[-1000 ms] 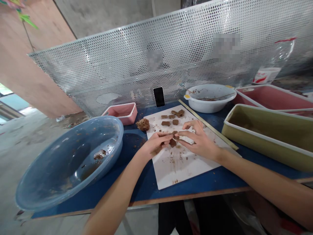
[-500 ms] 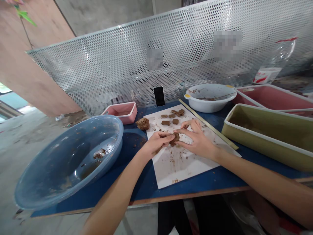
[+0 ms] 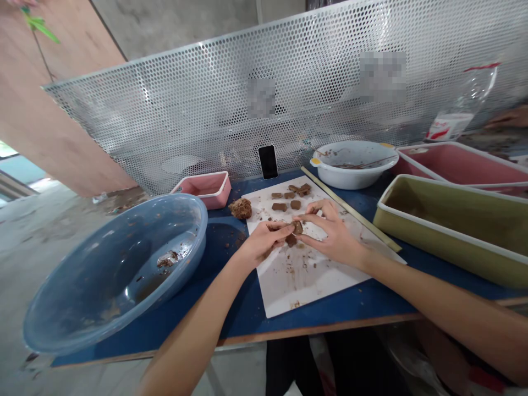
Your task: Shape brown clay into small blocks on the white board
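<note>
Both hands meet over the white board (image 3: 313, 275), near its middle. Left hand (image 3: 264, 242) has its fingers curled, thumb and fingertips pinched on a small brown clay piece (image 3: 297, 227); right hand (image 3: 334, 234) pinches the same piece from the opposite side, its remaining fingers arched above the board. A second small brown piece (image 3: 291, 240) lies just below the held one; whether it touches the fingers cannot be told. Toward the far edge of the board lie several small clay blocks (image 3: 291, 198), well apart from the hands. A rough clay lump (image 3: 241, 209) sits at the board's far left corner, on the blue tabletop (image 3: 231, 308). Left of the board stands a large blue basin (image 3: 111, 269) with brown residue inside; beyond it, a small pink tray (image 3: 206, 188). A dark phone (image 3: 268, 161) leans upright against the perforated metal screen (image 3: 198, 104) behind the board. Right of the board lies a long wooden stick (image 3: 350, 212), then a white bowl (image 3: 355, 164), an olive tray (image 3: 454, 225) and a larger pink tray (image 3: 462, 162).
</note>
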Available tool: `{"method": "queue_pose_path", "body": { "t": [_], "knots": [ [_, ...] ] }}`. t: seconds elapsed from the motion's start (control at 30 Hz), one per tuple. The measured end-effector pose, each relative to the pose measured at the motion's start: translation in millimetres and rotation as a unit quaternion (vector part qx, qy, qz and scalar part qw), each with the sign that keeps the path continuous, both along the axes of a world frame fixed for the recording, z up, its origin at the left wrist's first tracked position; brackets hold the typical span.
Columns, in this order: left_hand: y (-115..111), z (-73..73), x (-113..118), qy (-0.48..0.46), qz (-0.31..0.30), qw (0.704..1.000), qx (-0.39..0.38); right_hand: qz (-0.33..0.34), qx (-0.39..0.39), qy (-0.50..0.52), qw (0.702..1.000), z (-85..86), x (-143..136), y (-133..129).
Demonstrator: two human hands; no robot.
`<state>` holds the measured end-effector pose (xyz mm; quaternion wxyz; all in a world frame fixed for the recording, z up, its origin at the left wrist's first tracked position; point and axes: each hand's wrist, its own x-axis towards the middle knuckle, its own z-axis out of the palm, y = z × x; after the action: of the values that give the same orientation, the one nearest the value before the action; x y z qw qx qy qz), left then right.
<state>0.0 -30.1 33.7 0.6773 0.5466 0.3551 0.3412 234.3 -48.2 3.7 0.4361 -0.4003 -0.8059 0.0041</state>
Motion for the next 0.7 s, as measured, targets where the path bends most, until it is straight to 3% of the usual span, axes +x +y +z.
{"method": "queue_pose_path", "body": {
  "t": [0.4, 0.7],
  "knots": [
    [4.5, -6.9, -1.0, -0.017, 0.023, 1.000, -0.001, -0.027, 0.058, 0.029, 0.998, 2.1, 1.1, -2.6],
    [2.7, -6.9, -0.7, -0.027, 0.031, 0.999, 0.001, 0.008, 0.080, 0.040, 0.996, 1.9, -0.3, -1.2]
  ]
}}
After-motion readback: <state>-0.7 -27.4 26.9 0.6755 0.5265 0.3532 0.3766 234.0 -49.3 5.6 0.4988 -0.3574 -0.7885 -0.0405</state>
